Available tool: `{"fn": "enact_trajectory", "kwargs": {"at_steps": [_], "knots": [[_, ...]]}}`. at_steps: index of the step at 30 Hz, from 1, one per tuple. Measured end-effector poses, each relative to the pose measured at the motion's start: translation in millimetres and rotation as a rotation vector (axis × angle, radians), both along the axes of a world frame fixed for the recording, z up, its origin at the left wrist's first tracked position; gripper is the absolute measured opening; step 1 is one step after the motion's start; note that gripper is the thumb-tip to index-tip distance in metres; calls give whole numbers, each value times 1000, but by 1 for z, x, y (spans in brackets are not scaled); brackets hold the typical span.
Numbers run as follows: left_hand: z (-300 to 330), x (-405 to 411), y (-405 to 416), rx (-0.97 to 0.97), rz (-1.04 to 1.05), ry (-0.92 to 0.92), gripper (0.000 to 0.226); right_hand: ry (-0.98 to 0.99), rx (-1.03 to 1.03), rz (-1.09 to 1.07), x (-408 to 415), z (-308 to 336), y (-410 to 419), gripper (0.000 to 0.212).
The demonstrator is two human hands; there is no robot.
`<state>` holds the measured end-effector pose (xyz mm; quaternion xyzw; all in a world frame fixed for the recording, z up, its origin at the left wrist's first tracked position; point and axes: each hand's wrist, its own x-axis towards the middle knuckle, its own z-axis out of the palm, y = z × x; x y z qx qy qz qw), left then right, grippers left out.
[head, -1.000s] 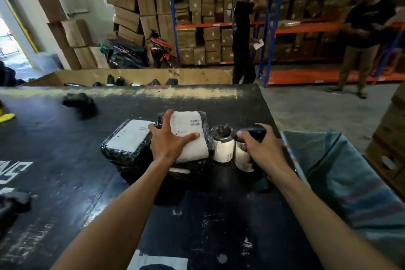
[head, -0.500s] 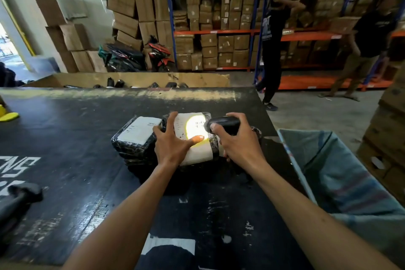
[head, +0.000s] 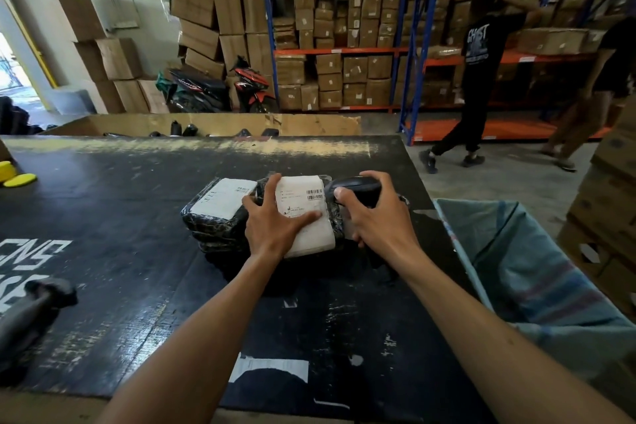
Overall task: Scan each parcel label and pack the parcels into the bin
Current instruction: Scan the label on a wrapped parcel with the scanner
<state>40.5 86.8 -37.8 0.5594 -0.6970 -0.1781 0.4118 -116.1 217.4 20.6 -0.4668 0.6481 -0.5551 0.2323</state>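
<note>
Seemingly, right hand (head: 375,217) grips scanner (head: 358,186) beside bin (head: 488,251).

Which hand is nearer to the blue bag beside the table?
Right. The right hand, gripping the scanner, is on the side of the blue bag; the left hand rests on the parcel, farther left.

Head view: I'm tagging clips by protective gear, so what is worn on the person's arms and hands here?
Nothing that shows. The left hand and right hand are bare: no gloves, rings, watch or wristband. Both forearms are uncovered as far as the bottom edge of the picture, with no sleeve or cuff in sight. Anything worn above that edge lies out of view.
</note>
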Motion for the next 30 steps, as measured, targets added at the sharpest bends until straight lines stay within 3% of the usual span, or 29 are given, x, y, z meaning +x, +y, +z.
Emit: {"fn": "enact_trajectory", "kwargs": {"at_steps": [15, 21, 30], "knots": [[6, 0, 2, 3, 15, 6, 99, -24, -7, -44, 0, -9, 5, 58], [4, 24, -7, 57, 131, 124, 95, 10, 240, -70, -1, -64, 0, 54], [-9, 43, 2, 44, 147, 177, 95, 132, 617, -122, 4, -157, -10, 76]]}}
